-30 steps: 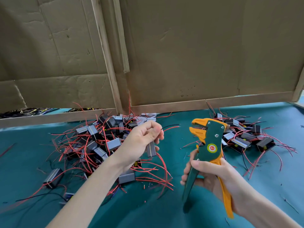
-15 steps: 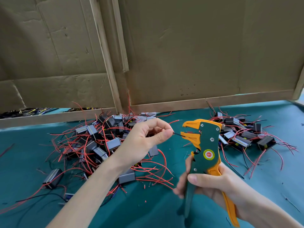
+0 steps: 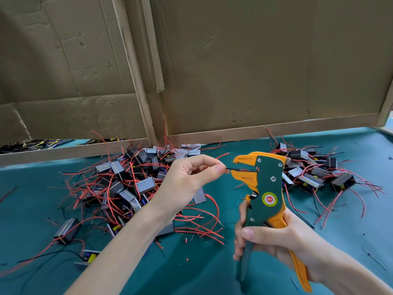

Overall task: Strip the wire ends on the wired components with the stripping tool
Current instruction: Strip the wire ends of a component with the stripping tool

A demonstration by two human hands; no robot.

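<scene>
Centrally, left hand pinching wire into stripping tool, right hand gripping

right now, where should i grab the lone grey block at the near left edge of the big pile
Pinch the grey block across its long flat sides, coming from above on the near left, where the green cloth lies bare. It sits apart from the pile, but red wires trail off it, so probably hold the body, not the wires.
</scene>
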